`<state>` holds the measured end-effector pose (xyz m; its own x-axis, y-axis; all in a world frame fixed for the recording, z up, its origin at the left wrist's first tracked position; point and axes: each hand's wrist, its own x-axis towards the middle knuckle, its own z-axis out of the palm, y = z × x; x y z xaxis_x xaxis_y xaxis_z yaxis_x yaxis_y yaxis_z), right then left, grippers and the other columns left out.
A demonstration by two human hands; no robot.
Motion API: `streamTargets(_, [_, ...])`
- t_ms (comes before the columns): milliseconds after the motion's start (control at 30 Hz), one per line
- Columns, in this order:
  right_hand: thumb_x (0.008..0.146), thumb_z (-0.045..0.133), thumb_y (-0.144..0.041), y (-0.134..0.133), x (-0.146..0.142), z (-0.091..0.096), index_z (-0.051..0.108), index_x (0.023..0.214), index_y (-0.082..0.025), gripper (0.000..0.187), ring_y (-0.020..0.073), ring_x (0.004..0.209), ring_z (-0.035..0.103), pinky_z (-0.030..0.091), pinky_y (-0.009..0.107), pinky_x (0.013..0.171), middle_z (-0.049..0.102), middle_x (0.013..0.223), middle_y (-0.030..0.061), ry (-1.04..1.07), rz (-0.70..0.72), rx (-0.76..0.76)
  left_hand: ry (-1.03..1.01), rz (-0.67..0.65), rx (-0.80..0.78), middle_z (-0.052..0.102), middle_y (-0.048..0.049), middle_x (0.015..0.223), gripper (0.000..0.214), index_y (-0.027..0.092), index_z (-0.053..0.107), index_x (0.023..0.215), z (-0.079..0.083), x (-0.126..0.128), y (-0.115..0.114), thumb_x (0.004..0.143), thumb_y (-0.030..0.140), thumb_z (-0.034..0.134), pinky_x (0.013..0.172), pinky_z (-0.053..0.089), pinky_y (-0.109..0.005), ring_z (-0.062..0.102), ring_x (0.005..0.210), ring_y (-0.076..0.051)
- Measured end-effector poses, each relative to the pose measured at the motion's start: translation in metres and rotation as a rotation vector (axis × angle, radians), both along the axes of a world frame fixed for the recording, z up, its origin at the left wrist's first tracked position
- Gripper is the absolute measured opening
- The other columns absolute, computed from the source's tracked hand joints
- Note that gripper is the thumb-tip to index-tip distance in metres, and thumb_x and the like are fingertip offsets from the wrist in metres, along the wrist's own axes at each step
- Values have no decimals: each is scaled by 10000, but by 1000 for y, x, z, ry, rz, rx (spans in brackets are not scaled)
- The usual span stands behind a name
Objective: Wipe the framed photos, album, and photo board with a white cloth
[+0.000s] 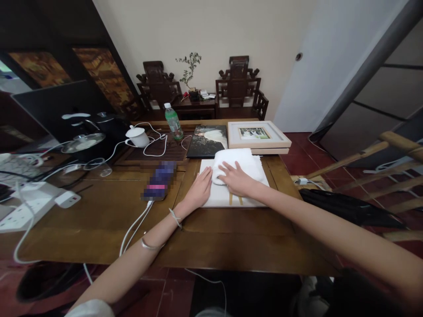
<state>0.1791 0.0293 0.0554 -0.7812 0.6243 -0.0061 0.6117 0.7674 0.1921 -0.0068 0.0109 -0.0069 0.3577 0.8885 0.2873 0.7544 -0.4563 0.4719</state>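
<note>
A folded white cloth [243,157] lies over the upper part of a flat white panel [216,200] on the wooden table. Two tan strips show on the panel's lower part. My right hand [239,179] rests flat on the cloth with its fingers spread, pressing it against the panel. At the panel's left edge lies my left hand [200,190], its fingers stretched out and touching that edge. Much of the panel is hidden under the cloth and my right hand.
Behind the panel lie a dark picture [203,143] with a white shape and a pale picture frame [261,136]. Leftward are a phone [160,180] on a cable, a green bottle [173,121], a lidded white cup [137,137], a pot [82,144] and a power strip [29,207].
</note>
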Motion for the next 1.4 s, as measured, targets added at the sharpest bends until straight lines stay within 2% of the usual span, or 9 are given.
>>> streamTargets(200, [781, 476, -102, -44, 9, 0, 564, 1188, -120, 417, 377, 1345, 191, 199, 645, 996, 327, 1424, 233, -7, 73, -37, 10, -4, 13, 323, -182, 1459, 470, 83, 348, 1370, -1, -1, 0, 928, 221, 268, 1118, 196, -503, 239, 1377, -252])
streamTargets(333, [790, 506, -177, -93, 19, 10, 602, 1144, -168, 367, 359, 1345, 205, 196, 614, 1025, 341, 1431, 189, 15, 139, -135, 14, -3, 24, 334, -177, 1455, 463, 92, 360, 1363, -1, 0, 0, 921, 195, 270, 1113, 207, -512, 242, 1375, -253])
streamTargets(433, [793, 504, -192, -108, 22, 17, 597, 1156, -175, 375, 338, 1339, 235, 228, 583, 1031, 360, 1427, 170, 10, 145, -199, 23, 1, 30, 333, -173, 1456, 464, 96, 363, 1363, -1, 0, 0, 915, 186, 278, 1112, 207, -515, 245, 1374, -255])
streamTargets(667, [790, 445, -100, -48, 8, 11, 569, 1187, -125, 417, 345, 1328, 260, 259, 589, 1007, 387, 1401, 200, -6, 30, -87, 3, 5, 5, 334, -172, 1456, 467, 88, 375, 1357, 0, 0, 0, 936, 256, 266, 1114, 201, -511, 251, 1373, -254])
streamTargets(833, [816, 417, -86, -8, -14, -1, 543, 1217, -100, 420, 384, 1318, 257, 260, 630, 977, 361, 1405, 233, 2, -46, 34, -267, 89, 15, 403, -130, 1425, 481, 147, 321, 1397, 10, 3, -5, 955, 326, 254, 1114, 251, -445, 352, 1330, -213])
streamTargets(1067, [815, 447, -125, -42, -26, 3, 592, 1135, -124, 351, 354, 1346, 203, 212, 606, 1019, 320, 1441, 196, -23, 214, -57, -493, 166, 38, 379, -92, 1447, 542, 145, 337, 1390, 19, 2, -6, 963, 417, 144, 1126, 248, -377, 330, 1342, -182])
streamTargets(1200, [794, 444, -100, -70, -9, 23, 624, 1047, -149, 315, 286, 1260, 379, 315, 493, 997, 481, 1328, 154, 13, 329, -192, -434, 137, 40, 396, -110, 1433, 549, 112, 389, 1359, 20, 3, -7, 961, 415, 163, 1127, 253, -399, 327, 1343, -196])
streamTargets(1300, [768, 419, -61, -72, 3, 39, 631, 1008, -171, 338, 218, 983, 578, 434, 358, 821, 625, 1105, 120, 32, 283, -311, -340, 91, 25, 403, -128, 1425, 536, 90, 424, 1332, 17, 5, -7, 961, 398, 190, 1128, 249, -411, 315, 1349, -198])
streamTargets(1400, [732, 408, -50, -56, 10, 48, 641, 951, -185, 347, 185, 706, 595, 410, 281, 597, 660, 843, 85, 38, 141, -370, -264, 92, 3, 402, -141, 1423, 509, 88, 431, 1324, 10, 5, -6, 957, 375, 226, 1126, 247, -430, 316, 1349, -213])
